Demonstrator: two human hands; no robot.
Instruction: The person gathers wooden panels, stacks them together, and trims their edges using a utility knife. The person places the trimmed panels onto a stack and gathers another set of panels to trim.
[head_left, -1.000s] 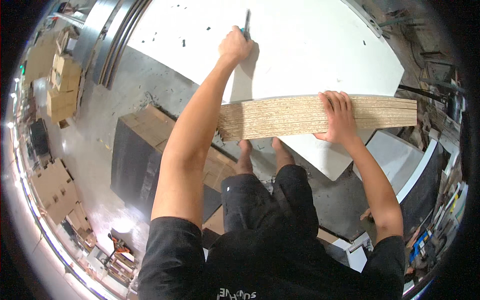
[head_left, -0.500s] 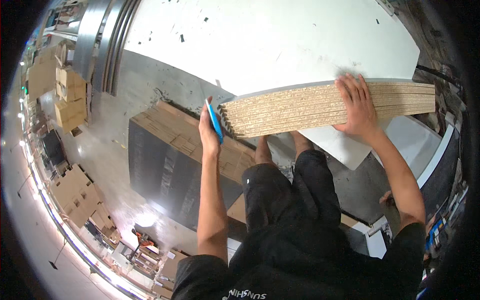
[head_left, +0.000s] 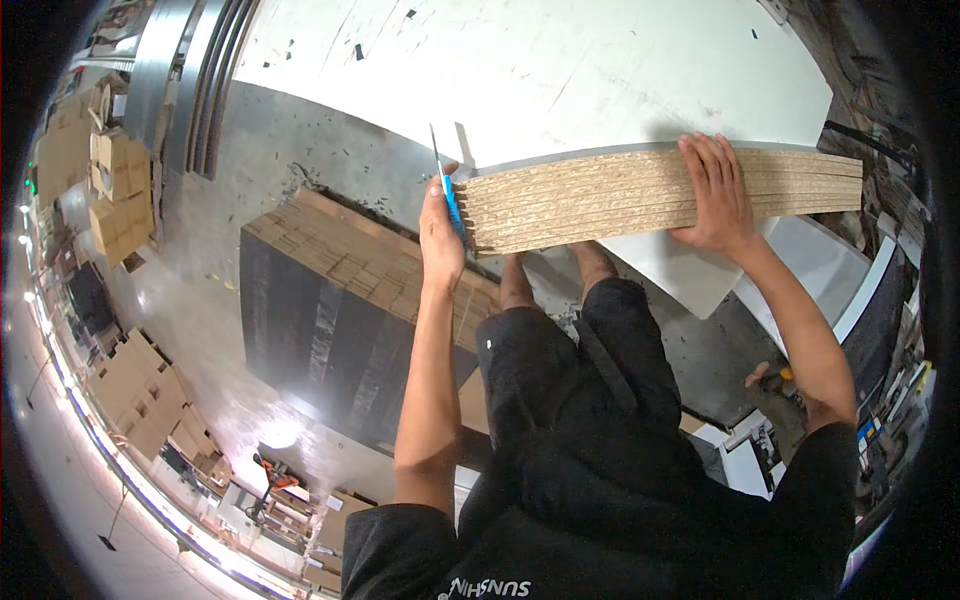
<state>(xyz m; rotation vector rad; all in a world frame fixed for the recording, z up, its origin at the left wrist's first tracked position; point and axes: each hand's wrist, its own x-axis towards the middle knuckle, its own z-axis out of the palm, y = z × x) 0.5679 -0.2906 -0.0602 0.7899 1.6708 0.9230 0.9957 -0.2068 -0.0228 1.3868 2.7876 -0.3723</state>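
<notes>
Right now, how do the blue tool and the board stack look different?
The blue tool is slim and small; the board stack is thick and longer. The tool's handle is bright blue; the stack's edges are speckled tan. Both have hands on them: left hand, tool; right hand, stack.

Head-worn left fisheye, wide, facing down; left hand (head_left: 441, 240), right hand (head_left: 724, 208) near.
</notes>
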